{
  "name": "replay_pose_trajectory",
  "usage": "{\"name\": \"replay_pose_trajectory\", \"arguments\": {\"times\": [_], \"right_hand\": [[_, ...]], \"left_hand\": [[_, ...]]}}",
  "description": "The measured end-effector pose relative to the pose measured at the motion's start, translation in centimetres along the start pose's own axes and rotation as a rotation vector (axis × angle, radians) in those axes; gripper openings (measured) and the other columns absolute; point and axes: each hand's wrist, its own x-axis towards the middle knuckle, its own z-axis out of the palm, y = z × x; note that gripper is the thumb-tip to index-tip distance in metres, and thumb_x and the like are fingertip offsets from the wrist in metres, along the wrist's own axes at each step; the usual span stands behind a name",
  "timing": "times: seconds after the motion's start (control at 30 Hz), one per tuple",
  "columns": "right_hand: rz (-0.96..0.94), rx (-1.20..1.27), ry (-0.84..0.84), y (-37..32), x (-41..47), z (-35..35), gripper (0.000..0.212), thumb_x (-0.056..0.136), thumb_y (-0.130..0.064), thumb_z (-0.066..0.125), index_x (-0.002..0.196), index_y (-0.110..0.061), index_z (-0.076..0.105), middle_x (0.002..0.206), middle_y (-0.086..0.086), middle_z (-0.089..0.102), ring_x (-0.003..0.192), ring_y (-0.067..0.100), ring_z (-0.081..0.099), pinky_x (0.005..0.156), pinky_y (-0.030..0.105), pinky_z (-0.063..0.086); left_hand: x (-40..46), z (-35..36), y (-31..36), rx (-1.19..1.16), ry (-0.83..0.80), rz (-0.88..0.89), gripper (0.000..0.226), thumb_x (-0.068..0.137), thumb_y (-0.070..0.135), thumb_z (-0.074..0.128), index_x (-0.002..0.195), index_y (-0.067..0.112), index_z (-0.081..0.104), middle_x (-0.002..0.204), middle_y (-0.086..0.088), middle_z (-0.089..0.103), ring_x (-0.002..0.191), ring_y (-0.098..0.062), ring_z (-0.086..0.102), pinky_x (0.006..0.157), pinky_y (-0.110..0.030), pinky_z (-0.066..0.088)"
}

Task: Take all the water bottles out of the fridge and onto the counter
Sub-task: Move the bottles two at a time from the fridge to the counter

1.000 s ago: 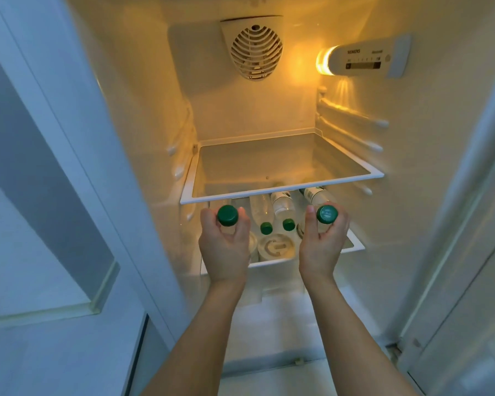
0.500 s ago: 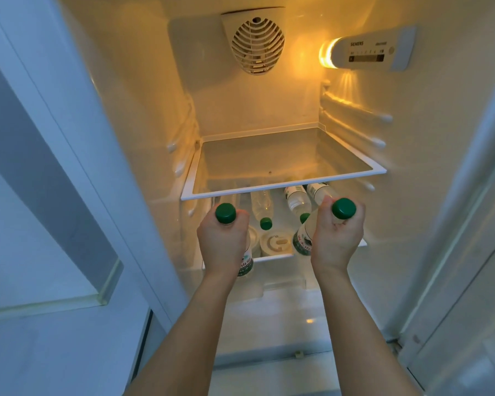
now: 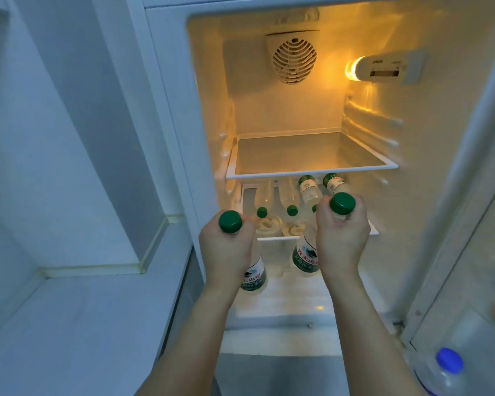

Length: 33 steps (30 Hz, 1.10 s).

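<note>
Gripping one green-capped water bottle each, the left hand (image 3: 226,252) and right hand (image 3: 342,238) hold them near the fridge opening; four more bottles (image 3: 289,195) lie on the lower shelf (image 3: 373,231) beyond.

bottle caps (image 3: 230,222): green | labels (image 3: 305,258): green-white (red lettering) | door bottle cap (image 3: 449,360): blue | fridge light (image 3: 352,70): amber

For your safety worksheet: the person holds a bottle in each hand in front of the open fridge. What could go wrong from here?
1. Both hands are full: left hand, right hand. Neither can steady anything or shut the door.
2. Each grip sits high near the cap, so a bottle might slip.
3. Four bottles lying on the lower shelf might roll.
</note>
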Motion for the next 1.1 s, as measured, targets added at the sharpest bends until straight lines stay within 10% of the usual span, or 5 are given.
{"name": "replay_pose_trajectory", "arguments": {"times": [0.1,0.5,1.1], "right_hand": [[-0.005,0.018,-0.05,-2.0,-3.7,-0.6,0.011,0.086,-0.018,0.064,0.091,-0.025,0.057,0.077,-0.018,0.059,0.074,-0.008,0.054,0.067,0.003,0.037],[0.053,-0.032,-0.366,-7.5,-20.4,-3.2,0.018,0.086,-0.02,0.064,0.077,-0.028,0.051,0.071,-0.01,0.057,0.066,0.0,0.051,0.063,0.015,0.04],[0.133,0.252,-1.057,-14.6,-38.3,-7.1,0.014,0.088,-0.017,0.065,0.083,-0.017,0.052,0.07,-0.011,0.055,0.064,-0.009,0.052,0.061,0.004,0.036]], "left_hand": [[-2.0,-3.9,0.6,0.024,-0.004,-0.03,0.017,0.077,0.01,0.066,0.068,-0.001,0.057,0.059,-0.012,0.049,0.055,-0.011,0.041,0.048,-0.018,0.033],[-13.0,-20.7,0.7,0.129,0.118,-0.224,0.022,0.067,0.023,0.062,0.066,0.002,0.058,0.065,-0.017,0.055,0.057,-0.017,0.043,0.055,-0.03,0.038],[-32.2,-36.1,7.7,0.33,0.744,-0.356,0.015,0.077,0.007,0.063,0.073,-0.004,0.055,0.06,-0.006,0.048,0.055,-0.012,0.04,0.05,-0.025,0.035]]}}
